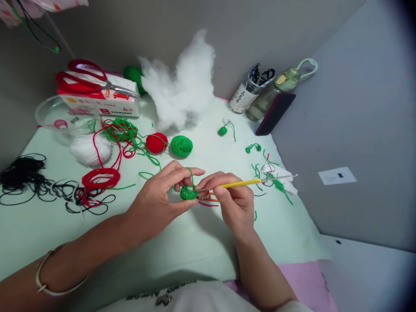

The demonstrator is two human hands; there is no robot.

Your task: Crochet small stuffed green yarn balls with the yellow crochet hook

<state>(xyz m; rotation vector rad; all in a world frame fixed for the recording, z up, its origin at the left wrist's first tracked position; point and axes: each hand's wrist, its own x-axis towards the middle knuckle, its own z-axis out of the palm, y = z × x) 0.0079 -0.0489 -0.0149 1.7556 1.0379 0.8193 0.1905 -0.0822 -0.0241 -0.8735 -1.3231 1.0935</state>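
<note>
Between the thumb and fingers of my left hand is a small green crochet piece. A strand of green yarn runs up from it over my left fingers. My right hand grips a crochet hook with a yellow handle, its working end at the crochet piece's right edge. The hook's far end points right and shows a metal tip. Just beyond my hands lie a green yarn ball and a red yarn ball.
White stuffing stands at the back. Red scissors rest on a tissue box beside a clear plastic bowl. Black yarn and white yarn lie left. A pen cup, bottle and phone stand back right.
</note>
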